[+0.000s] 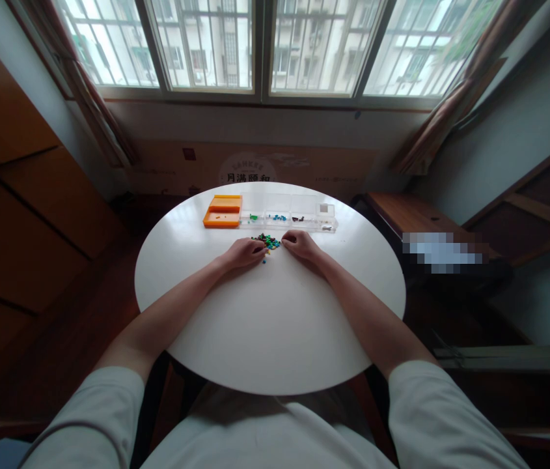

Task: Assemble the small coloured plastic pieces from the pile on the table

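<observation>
A small heap of tiny coloured pieces (269,241), green, blue, dark brown and yellow, lies on the white round table (269,326); they look like miniature toy bricks. At the heap's left edge rests my left hand (246,253), its fingers curled in against the pieces. My right hand (300,245) is at the right edge, with thumb and fingertips pinched together. Whatever either hand holds is too small to make out. Behind the heap stand an orange tray (222,222) with a few small bits in it and a clear compartment box (260,226) with pieces sorted by colour.
One blue piece (264,262) lies apart, nearer to me. A brown wooden bench (414,212) with a blurred-out item stands to the right. Beyond the table are a printed cardboard panel (314,159) and a barred window (235,45); wooden cabinets (21,215) are at left.
</observation>
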Available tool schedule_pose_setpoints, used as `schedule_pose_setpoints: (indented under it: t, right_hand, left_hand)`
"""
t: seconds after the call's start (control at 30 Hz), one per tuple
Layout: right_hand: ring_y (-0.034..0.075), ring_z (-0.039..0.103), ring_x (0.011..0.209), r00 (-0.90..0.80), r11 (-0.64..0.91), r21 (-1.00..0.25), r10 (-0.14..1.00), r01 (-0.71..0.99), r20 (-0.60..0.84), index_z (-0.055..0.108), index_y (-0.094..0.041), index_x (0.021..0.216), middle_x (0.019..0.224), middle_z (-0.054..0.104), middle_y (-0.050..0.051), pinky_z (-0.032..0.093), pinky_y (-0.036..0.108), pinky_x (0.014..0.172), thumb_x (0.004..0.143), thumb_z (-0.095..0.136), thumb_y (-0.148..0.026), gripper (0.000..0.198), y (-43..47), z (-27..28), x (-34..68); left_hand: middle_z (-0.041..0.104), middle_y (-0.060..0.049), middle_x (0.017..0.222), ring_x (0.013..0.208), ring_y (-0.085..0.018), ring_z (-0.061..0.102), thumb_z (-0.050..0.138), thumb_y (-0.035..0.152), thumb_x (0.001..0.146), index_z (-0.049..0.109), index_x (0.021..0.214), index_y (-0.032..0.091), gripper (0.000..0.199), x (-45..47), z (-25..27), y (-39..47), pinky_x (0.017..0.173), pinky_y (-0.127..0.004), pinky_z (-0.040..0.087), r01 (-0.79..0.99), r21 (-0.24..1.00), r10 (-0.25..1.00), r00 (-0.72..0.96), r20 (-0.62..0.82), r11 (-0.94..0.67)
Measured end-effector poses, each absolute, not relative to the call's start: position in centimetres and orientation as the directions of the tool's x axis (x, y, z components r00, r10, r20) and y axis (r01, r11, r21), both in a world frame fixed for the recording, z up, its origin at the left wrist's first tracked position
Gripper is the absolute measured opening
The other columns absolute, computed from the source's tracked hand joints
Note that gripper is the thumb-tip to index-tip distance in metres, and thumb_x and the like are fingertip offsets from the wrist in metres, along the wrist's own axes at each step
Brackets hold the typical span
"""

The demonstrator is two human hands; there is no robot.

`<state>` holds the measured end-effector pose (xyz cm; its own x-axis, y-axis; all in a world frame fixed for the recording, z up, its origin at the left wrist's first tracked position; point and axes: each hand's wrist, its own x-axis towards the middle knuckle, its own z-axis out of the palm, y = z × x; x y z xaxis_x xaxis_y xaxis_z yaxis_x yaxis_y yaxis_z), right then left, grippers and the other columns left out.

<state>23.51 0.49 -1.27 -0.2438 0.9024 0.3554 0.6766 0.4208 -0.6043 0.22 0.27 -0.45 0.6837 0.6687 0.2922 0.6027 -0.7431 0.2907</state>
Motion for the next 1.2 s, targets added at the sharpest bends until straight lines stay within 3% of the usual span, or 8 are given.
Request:
schedule_pose_setpoints:
  t: [1.2]
  right_hand:
    - [0.014,0.060,0.069,-0.243,0.422,-0.592,0.900,0.686,0.361,0.070,-0.013,0.080,0.077,0.070,0.006,0.045,0.024,0.066,0.076,0.057,-0.023,0.017,0.57,-1.40,23.48]
  left_hand:
    - [0.063,-0.003,0.067,0.057,-0.012,0.049,0.039,0.044,0.090,0.062,0.070,0.018,0.041,0.23,-0.34,0.12,0.055,-0.025,0.024,0.616,0.265,0.671,0.683,0.290,-0.742]
